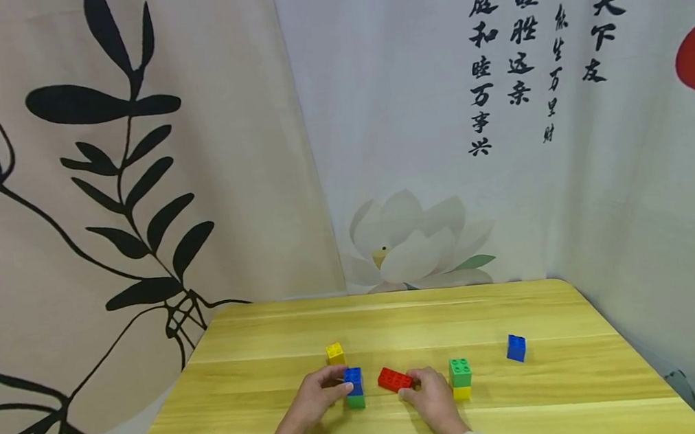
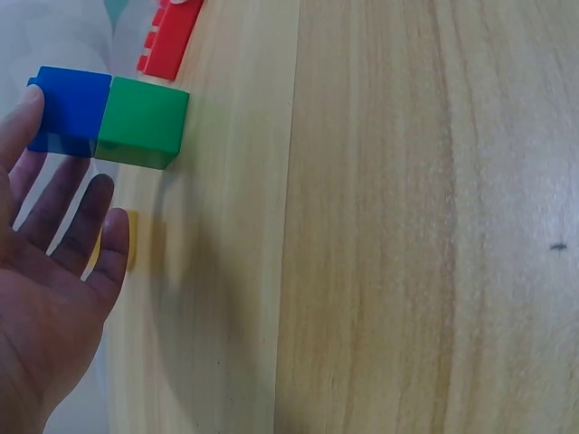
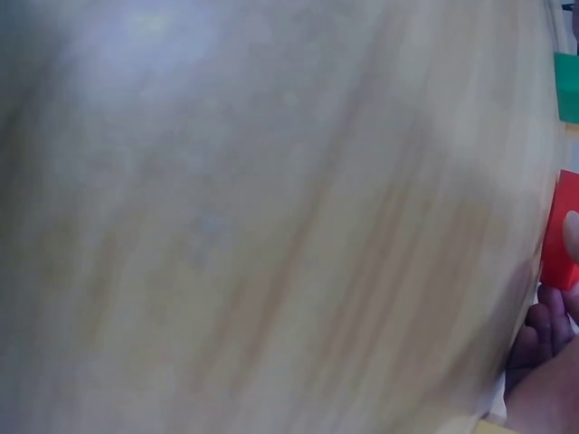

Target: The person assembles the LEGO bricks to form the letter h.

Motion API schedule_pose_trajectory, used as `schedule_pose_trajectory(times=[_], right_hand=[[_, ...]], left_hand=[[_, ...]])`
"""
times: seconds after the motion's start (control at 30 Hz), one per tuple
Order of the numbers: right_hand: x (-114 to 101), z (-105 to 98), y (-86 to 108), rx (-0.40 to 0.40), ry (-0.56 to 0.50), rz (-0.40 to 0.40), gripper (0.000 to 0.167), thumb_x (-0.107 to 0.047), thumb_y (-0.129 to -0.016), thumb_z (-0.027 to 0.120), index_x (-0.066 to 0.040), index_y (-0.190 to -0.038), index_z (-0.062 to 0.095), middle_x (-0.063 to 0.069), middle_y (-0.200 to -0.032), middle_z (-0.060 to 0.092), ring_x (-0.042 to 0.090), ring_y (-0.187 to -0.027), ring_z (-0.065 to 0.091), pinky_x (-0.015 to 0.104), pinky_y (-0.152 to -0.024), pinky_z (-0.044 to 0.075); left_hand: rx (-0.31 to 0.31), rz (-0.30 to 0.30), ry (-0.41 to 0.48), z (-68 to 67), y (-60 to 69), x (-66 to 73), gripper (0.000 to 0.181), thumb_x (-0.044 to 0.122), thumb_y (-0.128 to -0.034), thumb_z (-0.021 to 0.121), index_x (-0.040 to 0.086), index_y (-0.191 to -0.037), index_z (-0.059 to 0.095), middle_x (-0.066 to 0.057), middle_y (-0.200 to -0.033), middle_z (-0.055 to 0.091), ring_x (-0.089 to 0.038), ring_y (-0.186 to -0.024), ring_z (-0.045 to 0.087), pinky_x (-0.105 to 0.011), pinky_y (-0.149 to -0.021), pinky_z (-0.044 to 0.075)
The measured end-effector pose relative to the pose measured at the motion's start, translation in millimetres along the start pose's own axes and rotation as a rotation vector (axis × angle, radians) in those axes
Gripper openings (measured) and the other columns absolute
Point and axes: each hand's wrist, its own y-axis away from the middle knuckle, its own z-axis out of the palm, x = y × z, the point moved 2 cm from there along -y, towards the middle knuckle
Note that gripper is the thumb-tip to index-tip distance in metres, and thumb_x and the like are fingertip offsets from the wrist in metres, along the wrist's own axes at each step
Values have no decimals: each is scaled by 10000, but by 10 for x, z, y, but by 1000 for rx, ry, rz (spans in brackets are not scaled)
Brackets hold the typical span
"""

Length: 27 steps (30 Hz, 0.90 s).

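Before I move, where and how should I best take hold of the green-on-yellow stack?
I'd pinch its front and back walls across the seam where the green block meets the yellow block, coming from the right: the visible front is flat, the top is studded, and the right grip sits close on the stack's left.

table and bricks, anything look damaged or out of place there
One thing: a small dark mark on the table, in the left wrist view, stands out against the pale grain; I cannot tell if it is a scratch or speck. The red brick is angled, but the right hand grips it. Nothing looks broken.
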Motion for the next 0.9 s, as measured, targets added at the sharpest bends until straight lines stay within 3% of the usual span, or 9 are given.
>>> schedule_pose_trajectory(times=[0.4, 0.67, 0.9], right_hand=[[-39, -81, -4, -37, -119, 3, 361, -106, -814, 803, 69, -1108, 686, 123, -997, 681, 230, -894, 610, 420, -785, 529], [-195, -113, -52, -58, -179, 71, 368, -187, -854, 786, 8, -1152, 694, 83, -1063, 663, 214, -913, 559, 406, -798, 509], [-379, -187, -83, -15, -186, 23, 379, -205, -869, 778, 12, -1167, 691, 70, -1014, 644, 218, -904, 558, 370, -751, 493]], left_hand=[[-7, -1, -25, -6, 11, 18, 483, 332, -922, 720, 38, -1292, 623, -97, -1217, 646, -266, -1105, 588, -436, -904, 513], [-6, 1, -34, -21, 8, 43, 451, 313, -922, 721, 35, -1266, 631, -99, -1195, 658, -268, -1091, 602, -434, -900, 518], [-12, -17, -33, -20, -12, 16, 457, 322, -914, 729, 48, -1267, 631, -75, -1175, 663, -253, -1077, 606, -417, -873, 529]])
